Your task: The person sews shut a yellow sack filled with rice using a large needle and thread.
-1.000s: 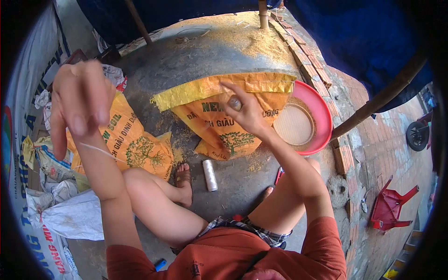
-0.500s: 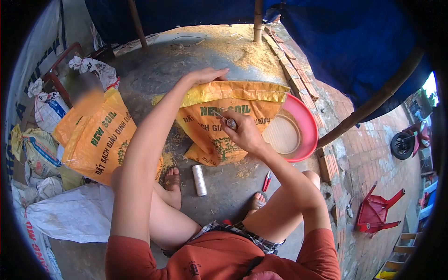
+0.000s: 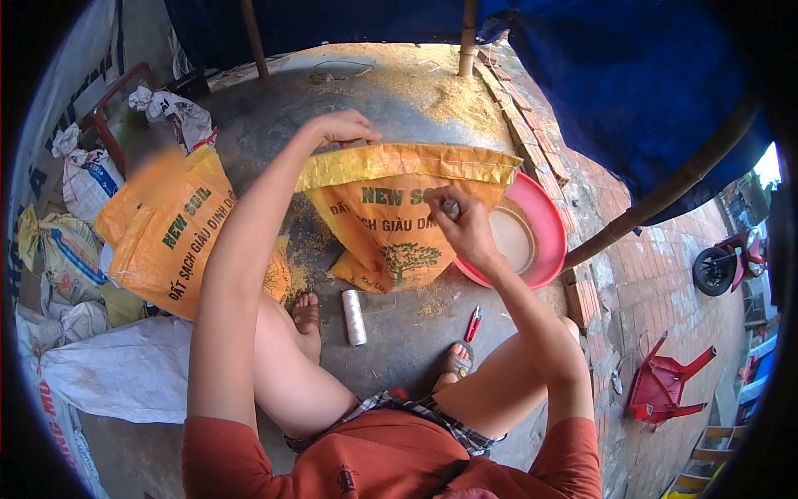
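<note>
In front of me stands an orange "NEW SOIL" sack, its yellow top edge folded over and stitched across. My right hand is closed around the short handle of an awl, just in front of the sack's printed face. The awl's thin shaft is hard to make out now. My left hand is at the sack's top left corner, fingers bent and close together. Whatever they pinch is too small to name. A white thread spool and a red cutter lie on the floor between my feet.
A pink basin with a round sieve stands right of the sack. More sacks, including another orange one, are piled at left. Brick edging, a slanted pole and an overturned red stool are on the right.
My right hand has moved right and slightly up with the awl, its shaft turned out of sight. My left hand has shifted left, its fingers now more bent. More of the sack's print shows.
</note>
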A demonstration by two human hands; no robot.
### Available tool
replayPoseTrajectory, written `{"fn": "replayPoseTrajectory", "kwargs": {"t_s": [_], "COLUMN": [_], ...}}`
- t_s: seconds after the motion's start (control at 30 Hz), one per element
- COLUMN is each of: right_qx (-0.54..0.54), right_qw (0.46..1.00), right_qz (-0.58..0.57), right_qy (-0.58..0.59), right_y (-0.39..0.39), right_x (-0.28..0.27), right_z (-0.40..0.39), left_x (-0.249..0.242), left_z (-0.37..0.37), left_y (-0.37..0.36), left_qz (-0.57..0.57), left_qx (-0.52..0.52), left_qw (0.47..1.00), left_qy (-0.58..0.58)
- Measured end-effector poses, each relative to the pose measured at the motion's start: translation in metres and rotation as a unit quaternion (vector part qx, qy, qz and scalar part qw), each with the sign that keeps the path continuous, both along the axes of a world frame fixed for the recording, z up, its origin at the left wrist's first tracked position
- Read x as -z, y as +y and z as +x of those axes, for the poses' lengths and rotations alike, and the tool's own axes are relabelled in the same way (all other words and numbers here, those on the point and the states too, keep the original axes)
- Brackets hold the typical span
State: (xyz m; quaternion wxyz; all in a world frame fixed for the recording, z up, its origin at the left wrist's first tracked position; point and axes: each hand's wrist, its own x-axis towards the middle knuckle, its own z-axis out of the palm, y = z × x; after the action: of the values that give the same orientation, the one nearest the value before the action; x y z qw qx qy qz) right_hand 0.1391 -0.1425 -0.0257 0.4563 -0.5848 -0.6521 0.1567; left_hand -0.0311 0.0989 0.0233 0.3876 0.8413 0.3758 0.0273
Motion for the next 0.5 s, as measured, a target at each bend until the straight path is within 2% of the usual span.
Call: {"fn": "replayPoseTrajectory", "kwargs": {"t_s": [0.03, 0.1, 0.13, 0.2, 0.23, 0.3, 0.33, 0.4, 0.43, 0.5], "right_qx": [0.010, 0.033, 0.034, 0.041, 0.043, 0.063, 0.061, 0.055, 0.056, 0.066], "right_qw": [0.998, 0.988, 0.988, 0.992, 0.992, 0.994, 0.994, 0.993, 0.994, 0.993], "right_qz": [-0.018, -0.069, -0.068, -0.072, -0.072, -0.088, -0.088, -0.081, -0.080, -0.079], "right_qy": [0.051, 0.132, 0.132, 0.092, 0.091, 0.010, 0.007, 0.058, 0.057, 0.056], "right_y": [0.003, 0.011, 0.017, 0.026, 0.027, 0.027, 0.028, 0.030, 0.031, 0.035], "right_x": [-0.005, -0.007, -0.002, 0.006, 0.007, 0.006, 0.005, 0.003, 0.003, 0.004], "right_z": [-0.001, 0.003, 0.007, 0.010, 0.010, 0.005, 0.002, -0.001, -0.002, -0.008], "left_x": [0.000, -0.001, -0.002, -0.005, -0.008, -0.011, -0.012, -0.015, -0.014, -0.016], "left_z": [-0.008, -0.023, -0.030, -0.040, -0.042, -0.047, -0.048, -0.048, -0.050, -0.055], "left_y": [0.002, 0.006, 0.005, -0.001, -0.005, -0.011, -0.009, -0.002, 0.005, 0.008], "left_qz": [0.000, -0.047, -0.046, -0.172, -0.172, -0.309, -0.309, -0.361, -0.361, -0.325], "left_qx": [-0.001, -0.055, -0.054, -0.091, -0.090, -0.134, -0.135, -0.135, -0.134, -0.087], "left_qw": [1.000, 0.988, 0.988, 0.916, 0.916, 0.815, 0.813, 0.700, 0.699, 0.761], "left_qy": [0.001, -0.139, -0.138, -0.351, -0.352, -0.472, -0.475, -0.601, -0.602, -0.555]}}
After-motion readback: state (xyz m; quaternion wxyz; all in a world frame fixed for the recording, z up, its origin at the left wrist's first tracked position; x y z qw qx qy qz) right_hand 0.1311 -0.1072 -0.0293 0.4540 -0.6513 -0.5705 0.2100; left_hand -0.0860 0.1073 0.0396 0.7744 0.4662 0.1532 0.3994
